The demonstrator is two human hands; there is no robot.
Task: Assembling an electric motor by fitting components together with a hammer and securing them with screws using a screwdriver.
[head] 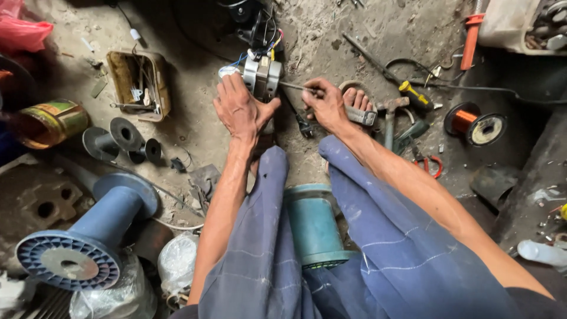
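Note:
A small grey electric motor (263, 74) with coloured wires stands on the dusty floor in front of me. My left hand (239, 109) rests over its near left side, gripping it. In my right hand (326, 105) is a thin metal rod-like tool (293, 86), its tip touching the motor's right side. I sit on a teal cylinder (313, 227) between my legs in blue trousers. My bare toes (357, 97) show just beyond the right hand.
A large blue spool (88, 236) lies lower left, black spools (121, 139) above it. An open tin of small parts (139, 82) sits left of the motor. A hammer (390, 115), yellow-handled screwdriver (416, 94), copper wire reel (475, 124) and red pliers (431, 165) lie right.

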